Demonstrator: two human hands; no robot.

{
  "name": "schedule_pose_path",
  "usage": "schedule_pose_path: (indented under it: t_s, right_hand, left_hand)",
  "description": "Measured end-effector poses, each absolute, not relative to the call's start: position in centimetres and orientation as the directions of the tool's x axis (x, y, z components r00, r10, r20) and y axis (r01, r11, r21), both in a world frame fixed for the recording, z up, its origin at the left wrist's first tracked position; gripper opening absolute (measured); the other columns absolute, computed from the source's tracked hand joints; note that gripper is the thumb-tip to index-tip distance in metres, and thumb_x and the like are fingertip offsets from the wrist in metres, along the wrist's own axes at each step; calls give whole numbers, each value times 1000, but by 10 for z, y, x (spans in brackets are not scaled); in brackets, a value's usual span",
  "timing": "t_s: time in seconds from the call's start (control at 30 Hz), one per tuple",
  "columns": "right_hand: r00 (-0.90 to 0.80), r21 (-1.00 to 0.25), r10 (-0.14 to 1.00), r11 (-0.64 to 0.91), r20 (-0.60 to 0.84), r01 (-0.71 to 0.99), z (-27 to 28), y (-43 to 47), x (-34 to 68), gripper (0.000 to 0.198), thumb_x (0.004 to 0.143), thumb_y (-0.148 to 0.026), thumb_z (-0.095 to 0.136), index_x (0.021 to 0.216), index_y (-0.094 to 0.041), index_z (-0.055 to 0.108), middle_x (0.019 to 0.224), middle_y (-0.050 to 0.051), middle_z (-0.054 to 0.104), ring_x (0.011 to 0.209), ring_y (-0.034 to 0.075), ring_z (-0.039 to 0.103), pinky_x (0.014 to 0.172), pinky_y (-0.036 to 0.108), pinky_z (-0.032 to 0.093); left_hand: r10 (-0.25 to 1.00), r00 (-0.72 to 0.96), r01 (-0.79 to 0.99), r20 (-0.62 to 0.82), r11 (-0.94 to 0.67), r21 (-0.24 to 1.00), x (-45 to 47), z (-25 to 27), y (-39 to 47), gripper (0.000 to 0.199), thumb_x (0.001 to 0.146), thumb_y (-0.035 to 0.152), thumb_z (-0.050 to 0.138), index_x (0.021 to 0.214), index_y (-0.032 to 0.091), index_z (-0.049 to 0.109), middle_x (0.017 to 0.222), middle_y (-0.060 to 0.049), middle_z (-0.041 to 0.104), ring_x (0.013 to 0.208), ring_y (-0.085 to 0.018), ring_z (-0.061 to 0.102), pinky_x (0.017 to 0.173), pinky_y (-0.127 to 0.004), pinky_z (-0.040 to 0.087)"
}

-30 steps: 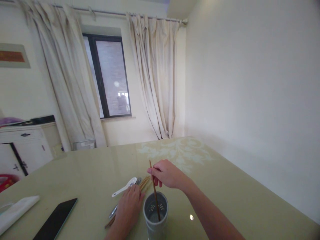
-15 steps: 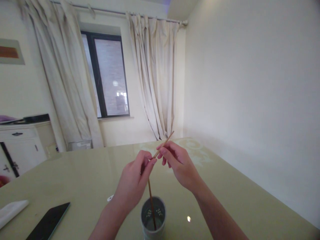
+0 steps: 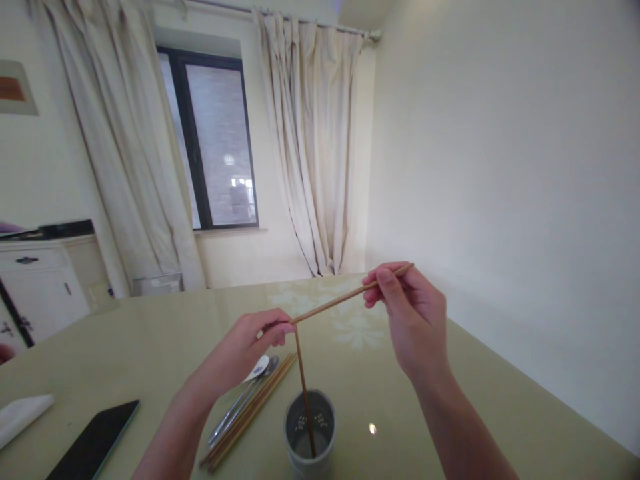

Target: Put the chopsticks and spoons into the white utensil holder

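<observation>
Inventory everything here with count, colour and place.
Table: one, pale green, foreground
Holder: one, grey, table front
Loose chopsticks: several, brown, left of holder
Standing chopstick: one, brown, inside holder
Held chopstick: one, light brown, above table
Metal spoon: at least one, silver, beside loose chopsticks
White spoon: one, white, beside metal spoon
Phone-like slab: one, black, lower left
White object: one, white, left edge, kind unclear
Window: one, dark-framed, background
Curtains: two, cream, flanking window
Cabinet: one, white, left
Box-like thing: one, translucent, below left curtain
Framed picture: one, grey-orange, upper left
Left hand: one, bare, pinching held chopstick's lower end
Right hand: one, bare, gripping its upper part
</observation>
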State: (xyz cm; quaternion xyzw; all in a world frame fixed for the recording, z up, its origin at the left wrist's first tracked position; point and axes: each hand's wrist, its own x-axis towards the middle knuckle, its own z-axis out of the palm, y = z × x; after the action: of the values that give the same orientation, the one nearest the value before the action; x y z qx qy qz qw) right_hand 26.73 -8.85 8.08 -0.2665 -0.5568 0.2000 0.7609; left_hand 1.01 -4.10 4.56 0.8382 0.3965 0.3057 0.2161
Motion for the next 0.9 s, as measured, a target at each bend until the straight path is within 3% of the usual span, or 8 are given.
schedule_pose_path:
  t_s: [0.17,0.27,0.37,0.63,0.9]
  right_hand:
    - [340,-584,539,810,771,40,87,-94,283,23,100,-39,70,89,-19,72,79,1,66,58,10,56,52,22,48]
    - [218,-645,619,761,755,72,88,-95,280,24,98,-40,71,87,-18,72,76,0,65,56,10,57,50,22,48]
    - [28,-729,732,674,681,116,82,-89,268,28,98,-42,70,84,-18,70,70,-1,64,55,11,58,50,22,47]
    - [-223,-786,869,495,442,369,55,-65,244,32,98,-30,65,67,-18,65,57,-2,62,53,11,61,55,21,47]
    - [-313,-851,916,363,252,379,34,-50,239,35,96,-34,62,65,-18,62,58,1,66,49,13,65,47,20,50]
  left_hand:
    - [869,477,789,129,-488,372,-14,16,-18,28,94,31,56,77,21,77,83,-3,76,81,-19,67,74,-27,42]
    - [891,453,856,-21,-428,292,-17,-11,-9,24,83,14,56,86,23,79,90,-4,78,87,-21,69,75,-27,43]
    - [911,393,909,-126,-364,205,-11,-33,-6,29,77,9,56,89,22,78,96,-6,79,92,-24,71,74,-29,44]
    - [924,327,942,-197,-304,140,11,-56,-6,20,75,18,70,94,22,76,106,-9,79,99,-29,73,78,-32,49]
    - [939,285,957,-193,-267,114,14,-61,-9,21,81,24,71,102,21,73,113,-12,76,105,-31,73,84,-35,51]
